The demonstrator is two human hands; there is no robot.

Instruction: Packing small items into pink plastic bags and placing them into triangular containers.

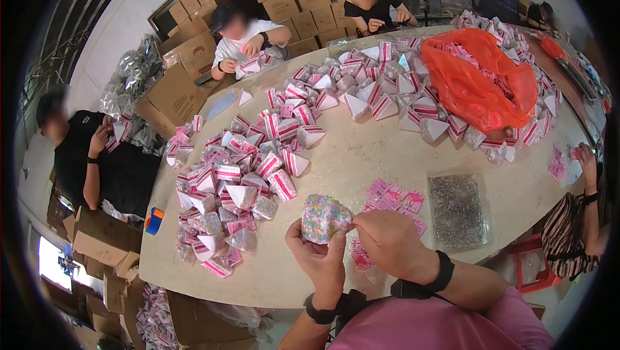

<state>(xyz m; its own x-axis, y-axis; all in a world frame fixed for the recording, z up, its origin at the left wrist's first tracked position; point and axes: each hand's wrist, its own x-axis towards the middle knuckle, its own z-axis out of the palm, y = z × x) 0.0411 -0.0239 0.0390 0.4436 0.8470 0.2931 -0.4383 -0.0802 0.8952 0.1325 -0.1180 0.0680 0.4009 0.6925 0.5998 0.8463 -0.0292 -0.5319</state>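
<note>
In front of me is a small clear bag (324, 218) filled with pastel, many-coloured bits. My left hand (321, 256) cups it from below and the left, fingers closed on its body. My right hand (395, 241) is closed in a pinch at the bag's gathered end; whether anything else is in those fingers is hidden. Loose pink printed cards (395, 196) lie on the table just beyond and under my right hand. A clear shallow tray (483, 237) of small, thin, dark metal pieces stands right of them.
A heap of packed bags with pink-and-white labels (239, 179) covers the table (361, 146) at the left; more line its far side. A red plastic bag (445, 88) sits at the far right. Co-workers sit around the table. Cardboard boxes (103, 237) stand at the left; a red stool (536, 263) stands right.
</note>
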